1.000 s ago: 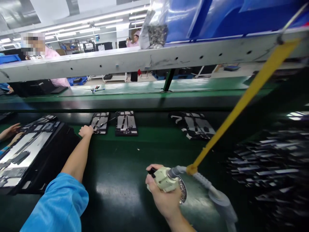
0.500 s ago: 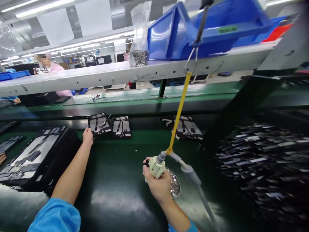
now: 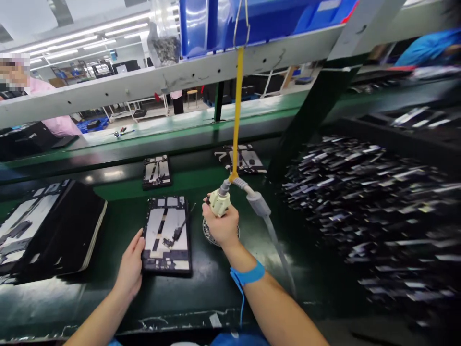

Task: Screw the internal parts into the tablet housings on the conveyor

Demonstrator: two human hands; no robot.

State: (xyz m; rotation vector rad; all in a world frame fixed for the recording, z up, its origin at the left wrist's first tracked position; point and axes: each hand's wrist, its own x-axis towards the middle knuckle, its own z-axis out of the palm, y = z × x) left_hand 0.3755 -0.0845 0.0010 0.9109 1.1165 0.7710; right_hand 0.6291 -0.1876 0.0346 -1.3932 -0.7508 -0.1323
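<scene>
My left hand (image 3: 130, 265) grips the left edge of an opened tablet (image 3: 180, 247), a dark-framed unit with silver plates inside and a loose cable with a small black part on top. It lies on the green work surface in front of me. My right hand (image 3: 225, 227) is wrapped around a cream electric screwdriver (image 3: 219, 202), held upright to the right of the tablet. A yellow strap (image 3: 237, 105) and a grey cable (image 3: 275, 240) run from its top. Behind and below that hand sits a round dish of screws (image 3: 207, 232), partly covered; the screwdriver's tip is hidden.
A tall stack of tablets (image 3: 77, 226) stands at left. Another opened tablet (image 3: 157, 171) lies farther back, with more parts (image 3: 248, 159) behind the strap. Many dark parts (image 3: 345, 206) are packed at right. Overhead, a shelf (image 3: 144, 79) carries blue bins (image 3: 216, 24).
My left hand has pulled the tablet from the back row toward me. My right hand still grips the screwdriver over the dish. The camera view has turned right and down.
</scene>
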